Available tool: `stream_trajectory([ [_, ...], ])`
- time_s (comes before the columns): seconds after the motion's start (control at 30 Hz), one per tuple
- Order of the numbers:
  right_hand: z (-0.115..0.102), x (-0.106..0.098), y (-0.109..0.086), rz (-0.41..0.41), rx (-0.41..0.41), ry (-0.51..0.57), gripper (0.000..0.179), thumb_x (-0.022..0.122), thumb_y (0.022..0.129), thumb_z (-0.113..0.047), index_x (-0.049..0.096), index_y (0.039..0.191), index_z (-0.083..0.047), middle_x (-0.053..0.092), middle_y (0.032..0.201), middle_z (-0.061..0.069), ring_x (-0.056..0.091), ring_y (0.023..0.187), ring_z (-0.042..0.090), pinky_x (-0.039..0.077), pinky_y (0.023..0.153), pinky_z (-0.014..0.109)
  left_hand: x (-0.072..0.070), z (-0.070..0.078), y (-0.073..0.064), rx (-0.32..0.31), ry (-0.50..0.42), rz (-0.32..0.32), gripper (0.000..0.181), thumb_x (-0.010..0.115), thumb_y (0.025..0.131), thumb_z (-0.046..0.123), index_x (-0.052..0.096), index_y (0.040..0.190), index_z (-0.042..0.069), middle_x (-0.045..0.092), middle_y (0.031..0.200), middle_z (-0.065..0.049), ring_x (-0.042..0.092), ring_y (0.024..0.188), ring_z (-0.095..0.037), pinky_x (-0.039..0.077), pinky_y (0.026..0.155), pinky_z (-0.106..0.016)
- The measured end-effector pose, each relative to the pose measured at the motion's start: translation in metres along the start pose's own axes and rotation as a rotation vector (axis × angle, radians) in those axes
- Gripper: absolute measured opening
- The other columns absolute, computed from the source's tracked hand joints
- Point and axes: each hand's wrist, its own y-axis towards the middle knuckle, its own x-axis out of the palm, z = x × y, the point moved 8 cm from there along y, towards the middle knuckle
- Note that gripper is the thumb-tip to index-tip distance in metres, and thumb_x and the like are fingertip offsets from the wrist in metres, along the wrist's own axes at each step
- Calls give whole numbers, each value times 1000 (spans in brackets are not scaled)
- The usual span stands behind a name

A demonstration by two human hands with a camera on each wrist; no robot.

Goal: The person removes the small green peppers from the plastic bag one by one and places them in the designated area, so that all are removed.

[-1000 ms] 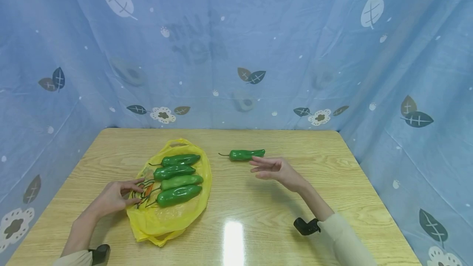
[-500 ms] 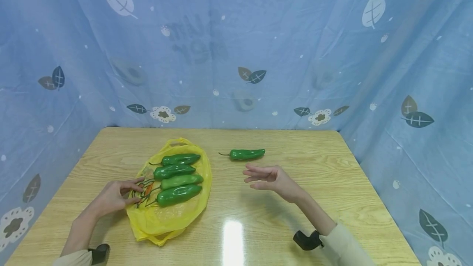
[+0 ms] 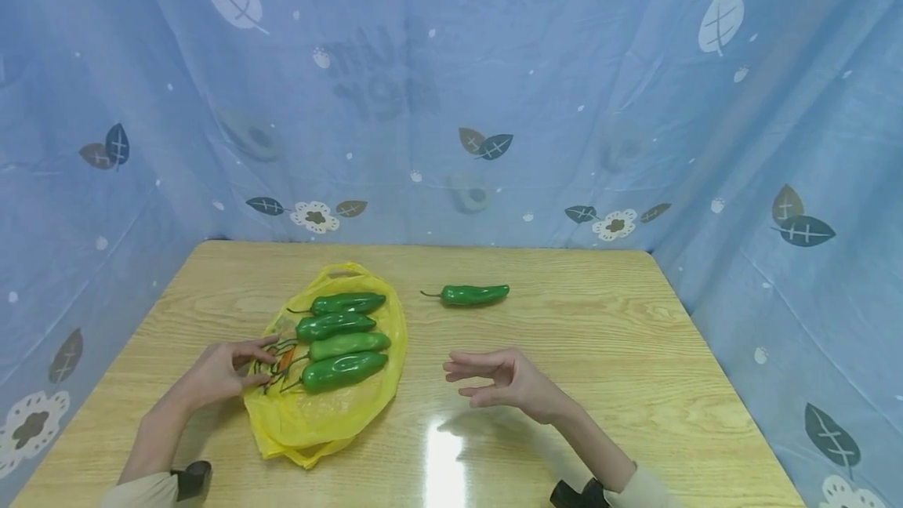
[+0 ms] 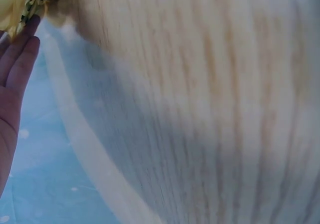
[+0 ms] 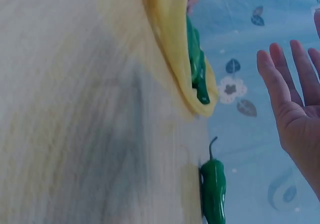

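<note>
My left hand (image 3: 222, 371) holds the left edge of a yellow plastic bag (image 3: 310, 422), its thumb and fingers curved over the printed part. Spread out on the table, the bag carries several long green peppers (image 3: 346, 371), lying side by side with their stems toward that hand. My right hand (image 3: 501, 382) is above the table to the right of the bag, fingers apart and nothing in them. Beyond it, a single green pepper (image 3: 474, 295) lies on the table, stem pointing left; the right wrist view also shows this pepper (image 5: 214, 191).
A light wooden table (image 3: 600, 312) spans the lower part of the head view. Blue curtains (image 3: 451, 85) with leaf and flower prints hang along its back and both sides. A bright light reflection shows near the front middle of the table.
My right hand has drawn back from the single pepper, toward the front and slightly left. The left hand, bag and peppers stay put.
</note>
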Motion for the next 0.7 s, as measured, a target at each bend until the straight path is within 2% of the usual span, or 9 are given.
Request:
stream_trajectory([
  [0.07, 3, 6, 1, -13, -2, 0, 55, 65, 89, 2, 43, 139, 6, 49, 139, 19, 50, 127, 31, 39, 101, 58, 0, 0, 1, -1, -20, -9, 22, 81, 75, 15, 76, 97, 13, 61, 127, -15, 55, 115, -41, 52, 92, -30],
  [0.13, 7, 10, 4, -18, 9, -13, 56, 66, 88, 1, 42, 139, 9, 45, 139, 26, 49, 127, 32, 38, 101, 60, 0, 0, 1, -1, -34, -18, 23, 81, 76, 16, 75, 98, 12, 60, 128, -16, 55, 115, -41, 51, 92, -30],
  [0.23, 16, 15, 15, -15, 52, -36, 58, 67, 88, -1, 42, 138, 11, 42, 139, 31, 48, 128, 33, 38, 102, 59, -2, 0, 0, -7, -30, -16, 23, 81, 76, 19, 75, 98, 12, 60, 128, -17, 54, 116, -42, 50, 93, -28],
  [0.37, 24, 18, 37, -32, 97, -107, 57, 67, 87, 0, 43, 138, 10, 46, 138, 27, 50, 127, 30, 43, 102, 50, -6, 1, 0, -8, 1, -7, 24, 81, 77, 22, 76, 98, 14, 60, 128, -15, 54, 116, -42, 51, 92, -31],
  [0.47, 26, 17, 56, -56, 116, -187, 55, 66, 87, 3, 46, 138, 7, 50, 135, 25, 53, 125, 25, 47, 100, 41, -4, 1, 2, -13, -1, -11, 23, 81, 77, 21, 76, 98, 13, 61, 128, -15, 56, 115, -40, 53, 90, -30],
  [0.57, 30, 16, 73, -78, 128, -232, 55, 66, 87, 3, 47, 138, 5, 51, 134, 25, 54, 124, 23, 47, 101, 39, -1, 2, 4, -15, 9, -9, 22, 82, 77, 18, 76, 97, 13, 61, 127, -14, 57, 114, -40, 52, 88, -18],
  [0.63, 35, 17, 83, -96, 133, -237, 55, 66, 87, 4, 46, 138, 5, 51, 134, 26, 53, 124, 27, 45, 103, 40, -1, 3, 4, -9, 13, -5, 22, 82, 76, 17, 77, 96, 13, 62, 126, -14, 57, 113, -40, 47, 85, -9],
  [0.7, 40, 17, 92, -115, 144, -225, 55, 65, 87, 5, 45, 139, 6, 50, 134, 27, 50, 126, 33, 46, 103, 39, -1, 4, 3, -2, 12, 7, 21, 82, 76, 16, 77, 96, 13, 62, 125, -15, 58, 112, -40, 45, 84, -7],
])
